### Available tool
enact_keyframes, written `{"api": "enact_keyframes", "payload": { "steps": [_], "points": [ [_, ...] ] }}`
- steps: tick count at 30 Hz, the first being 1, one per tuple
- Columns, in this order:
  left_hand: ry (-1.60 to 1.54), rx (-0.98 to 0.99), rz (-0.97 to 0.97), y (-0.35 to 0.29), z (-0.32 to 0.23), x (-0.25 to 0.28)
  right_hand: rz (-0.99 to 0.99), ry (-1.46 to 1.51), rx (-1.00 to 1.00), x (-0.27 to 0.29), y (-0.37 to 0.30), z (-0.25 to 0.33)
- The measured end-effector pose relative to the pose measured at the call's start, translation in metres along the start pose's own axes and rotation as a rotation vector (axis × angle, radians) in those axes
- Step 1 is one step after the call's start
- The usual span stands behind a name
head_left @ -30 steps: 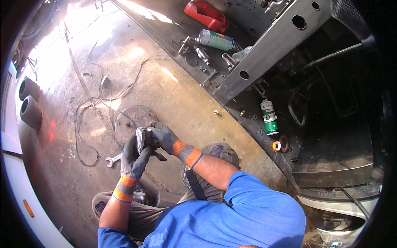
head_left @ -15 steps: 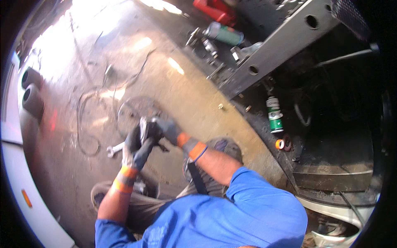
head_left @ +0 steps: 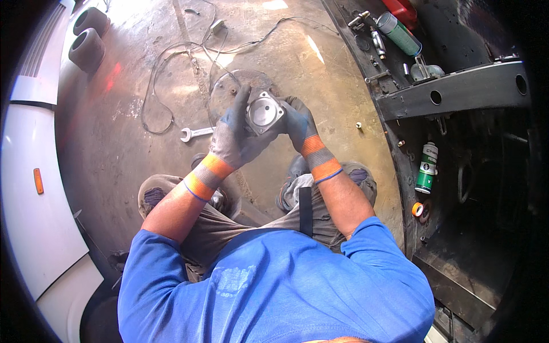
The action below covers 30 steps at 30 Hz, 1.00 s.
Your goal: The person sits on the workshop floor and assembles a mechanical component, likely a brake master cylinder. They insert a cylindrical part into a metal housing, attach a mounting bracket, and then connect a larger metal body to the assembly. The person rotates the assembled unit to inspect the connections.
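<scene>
A: Head view first. What have we in hand?

B: A metal housing (head_left: 264, 112), its silver, roughly square flange facing up around a round recess. We see it held over the near right part of our landmark — the round plate (head_left: 222, 98) on the floor. How high above the plate, we cannot tell.

A: And our left hand?

B: The left hand (head_left: 230, 136), gloved, is wrapped round the housing's left and near sides, thumb raised along its left edge.

A: The right?

B: The right hand (head_left: 298, 122), also gloved, is closed on the housing's right side, just right of the plate. Some fingertips are hidden from us.

A: What lies about?

B: An open-ended wrench (head_left: 197, 133), left of the plate and nearer to us. A dark cable loops to the plate's left, with a grey block (head_left: 217, 26) beyond the plate. Well to its right we note a green-and-white can (head_left: 426, 167) — an orange ring (head_left: 418, 209) near it, nearer to us.
</scene>
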<state>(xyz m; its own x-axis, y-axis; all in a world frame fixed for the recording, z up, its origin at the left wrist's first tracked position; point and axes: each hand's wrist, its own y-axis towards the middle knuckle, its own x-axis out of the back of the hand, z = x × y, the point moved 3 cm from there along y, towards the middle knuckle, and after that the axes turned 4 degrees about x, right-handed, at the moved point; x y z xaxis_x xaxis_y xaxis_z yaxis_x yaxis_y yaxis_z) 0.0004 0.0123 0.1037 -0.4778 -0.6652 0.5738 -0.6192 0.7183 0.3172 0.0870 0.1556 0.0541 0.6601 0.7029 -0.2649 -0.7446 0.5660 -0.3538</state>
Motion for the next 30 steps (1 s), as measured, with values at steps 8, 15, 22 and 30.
{"api": "enact_keyframes", "payload": {
  "steps": [8,15,22,30],
  "points": [
    [-0.045,-0.032,-0.027,0.006,-0.011,0.007,0.081,-0.095,0.005,0.001,-0.002,0.001],
    [-0.007,-0.108,-0.034,0.004,-0.012,0.008,0.09,-0.054,0.053,0.001,-0.003,0.001],
    [0.156,-0.251,-0.044,0.005,-0.02,0.016,0.053,-0.043,0.032,-0.002,-0.006,0.006],
    [0.14,-0.268,-0.059,0.003,-0.019,0.018,0.053,-0.027,0.036,-0.003,-0.006,0.001]
  ]
}}
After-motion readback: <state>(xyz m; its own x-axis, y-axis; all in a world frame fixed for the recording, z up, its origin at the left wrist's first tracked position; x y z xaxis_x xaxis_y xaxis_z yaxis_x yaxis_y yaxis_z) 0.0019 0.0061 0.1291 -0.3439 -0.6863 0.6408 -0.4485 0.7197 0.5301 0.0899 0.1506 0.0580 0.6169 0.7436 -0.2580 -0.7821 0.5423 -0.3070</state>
